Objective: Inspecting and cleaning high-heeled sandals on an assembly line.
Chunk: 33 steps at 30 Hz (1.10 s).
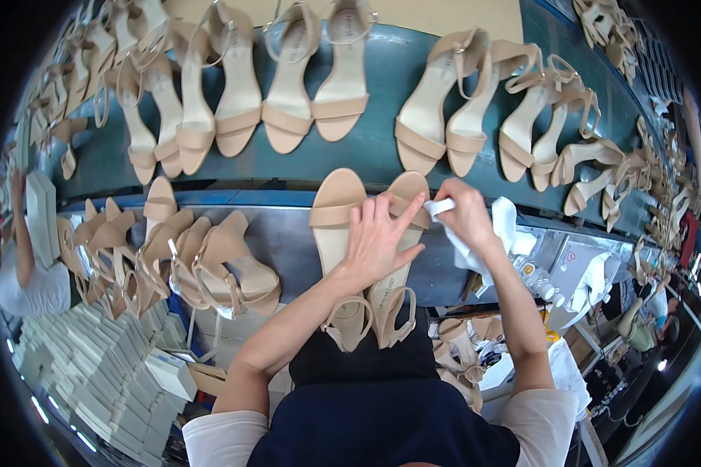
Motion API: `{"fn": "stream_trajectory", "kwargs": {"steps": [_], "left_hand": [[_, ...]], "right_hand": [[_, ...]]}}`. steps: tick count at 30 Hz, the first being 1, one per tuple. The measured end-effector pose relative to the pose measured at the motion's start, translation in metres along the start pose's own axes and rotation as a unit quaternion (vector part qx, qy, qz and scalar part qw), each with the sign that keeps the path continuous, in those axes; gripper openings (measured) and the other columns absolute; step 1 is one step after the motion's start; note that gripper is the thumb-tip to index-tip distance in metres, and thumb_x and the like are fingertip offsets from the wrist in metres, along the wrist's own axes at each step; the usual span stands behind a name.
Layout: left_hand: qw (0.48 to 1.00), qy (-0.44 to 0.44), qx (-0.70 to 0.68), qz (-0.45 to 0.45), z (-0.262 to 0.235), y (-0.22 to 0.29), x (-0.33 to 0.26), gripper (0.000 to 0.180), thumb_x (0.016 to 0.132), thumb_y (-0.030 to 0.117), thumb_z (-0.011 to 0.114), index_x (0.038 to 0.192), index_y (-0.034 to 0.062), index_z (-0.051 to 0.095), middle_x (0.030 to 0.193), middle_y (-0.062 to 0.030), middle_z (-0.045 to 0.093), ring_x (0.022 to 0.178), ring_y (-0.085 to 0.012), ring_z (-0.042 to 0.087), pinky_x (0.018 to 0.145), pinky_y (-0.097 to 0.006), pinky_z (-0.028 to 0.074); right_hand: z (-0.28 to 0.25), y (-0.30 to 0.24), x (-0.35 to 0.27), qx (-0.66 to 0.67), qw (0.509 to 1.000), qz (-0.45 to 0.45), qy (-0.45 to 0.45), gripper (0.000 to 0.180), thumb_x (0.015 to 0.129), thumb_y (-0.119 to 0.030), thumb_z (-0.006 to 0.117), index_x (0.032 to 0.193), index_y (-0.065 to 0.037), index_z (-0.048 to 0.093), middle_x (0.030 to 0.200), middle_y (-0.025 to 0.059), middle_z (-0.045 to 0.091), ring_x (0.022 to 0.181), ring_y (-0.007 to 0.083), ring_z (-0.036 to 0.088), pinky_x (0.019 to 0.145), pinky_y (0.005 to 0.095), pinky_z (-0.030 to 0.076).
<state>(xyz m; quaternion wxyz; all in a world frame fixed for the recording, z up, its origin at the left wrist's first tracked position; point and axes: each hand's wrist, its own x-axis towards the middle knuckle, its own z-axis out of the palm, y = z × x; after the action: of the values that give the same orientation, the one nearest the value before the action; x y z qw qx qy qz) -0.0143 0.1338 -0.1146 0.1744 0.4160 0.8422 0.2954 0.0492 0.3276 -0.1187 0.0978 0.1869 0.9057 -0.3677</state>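
A pair of beige open-toe sandals lies in front of me, toes pointing away: the left sandal and the right sandal. Their ankle straps hang over my lap. Across them rests my left hand, fingers spread, its index finger reaching along the right sandal near the toe strap. Pinched in my right hand is a white cloth. A twisted tip of the cloth pokes out beside the right sandal's toe edge, and the rest hangs below the hand.
Rows of similar sandals stand on a green conveyor belt beyond the metal bench edge. More sandals crowd the bench at left. White boxes are stacked lower left. Clear plastic bottles and white cloths sit at right.
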Motion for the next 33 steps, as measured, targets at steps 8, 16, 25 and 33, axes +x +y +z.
{"fn": "stream_trajectory", "kwargs": {"steps": [8,16,25,33], "left_hand": [[0.999,0.008,-0.025,0.022,0.045,-0.009,-0.012,0.051,0.058,0.03,0.08,0.097,0.0071,0.056,0.096,-0.011,0.046,0.09,-0.0272,0.044,0.072,-0.038,0.034],[0.997,0.031,-0.052,0.045,0.048,-0.008,-0.004,0.045,0.057,0.027,0.081,0.088,0.0061,0.056,0.079,-0.0075,0.051,0.075,-0.0235,0.049,0.067,-0.035,0.034],[0.995,0.02,-0.014,0.092,0.05,-0.01,-0.01,0.036,0.061,0.03,0.078,0.08,0.0103,0.056,0.066,0.0012,0.05,0.068,-0.0141,0.047,0.065,-0.032,0.031],[0.995,0.008,-0.015,0.094,0.052,-0.007,-0.005,0.035,0.063,0.033,0.076,0.083,0.0115,0.057,0.067,0.0015,0.052,0.07,-0.0143,0.049,0.066,-0.032,0.03]], "right_hand": [[0.017,0.007,-0.003,0.008,0.996,-0.068,-0.048,0.016,0.067,-0.007,0.068,0.076,-0.003,0.055,0.079,0.0114,0.056,0.069,0.0332,0.059,0.058,0.0401,0.046],[0.034,-0.004,0.013,-0.007,0.988,-0.152,-0.028,0.019,0.064,-0.008,0.067,0.08,-0.006,0.057,0.087,0.0088,0.058,0.067,0.0321,0.061,0.057,0.0415,0.049],[0.015,0.001,0.021,-0.109,0.959,-0.185,-0.186,0.025,0.061,-0.006,0.068,0.084,-0.005,0.061,0.094,0.0118,0.059,0.071,0.0347,0.062,0.059,0.0426,0.05],[-0.006,0.011,0.022,-0.172,0.938,-0.174,-0.244,0.02,0.062,-0.007,0.066,0.081,-0.005,0.059,0.087,0.0129,0.06,0.074,0.0344,0.062,0.06,0.0435,0.049]]}}
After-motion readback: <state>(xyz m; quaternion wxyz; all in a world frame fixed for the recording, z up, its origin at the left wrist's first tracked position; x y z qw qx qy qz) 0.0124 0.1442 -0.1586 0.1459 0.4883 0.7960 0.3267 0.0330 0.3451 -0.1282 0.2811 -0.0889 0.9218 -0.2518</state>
